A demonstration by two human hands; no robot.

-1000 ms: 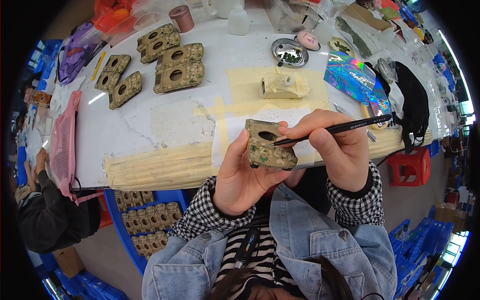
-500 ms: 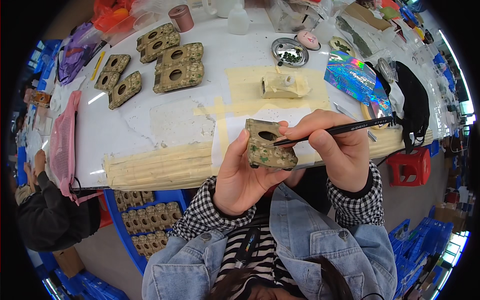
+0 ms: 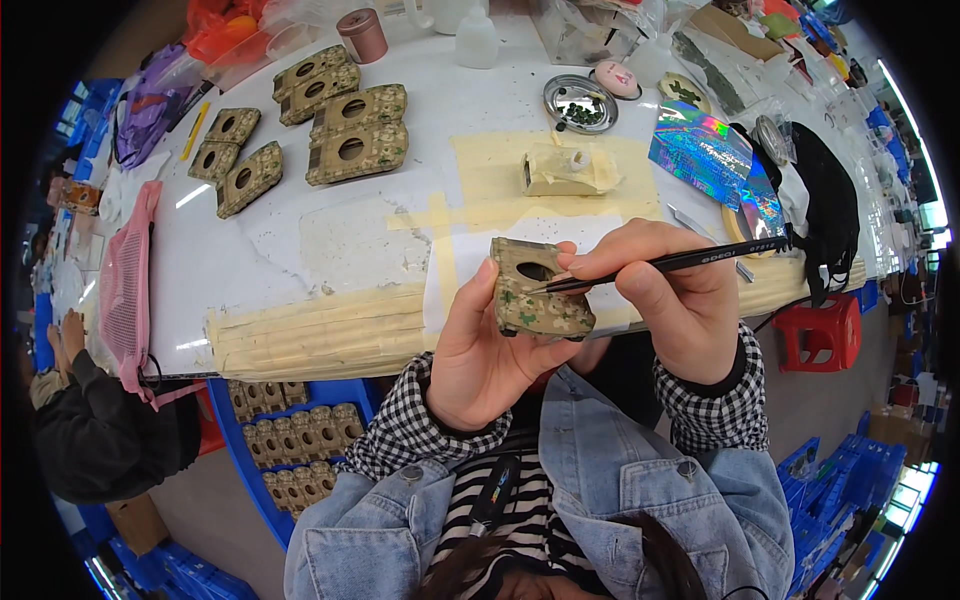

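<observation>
The left hand (image 3: pixel 490 350) cupped a camouflage-painted block (image 3: pixel 535 292) over the table's (image 3: pixel 300 250) near edge, fingers clamped round it, tilted up probably to present its face. The right hand (image 3: pixel 670 300), fingers pinched together on a thin black brush (image 3: pixel 680 262), set the tip against it. Finished blocks (image 3: pixel 350 130) lay at ten o'clock, a metal dish (image 3: pixel 580 103) at twelve, well clear.

matt camouflage block (image 3: pixel 538 290), glossy holographic film (image 3: pixel 712 158)
</observation>
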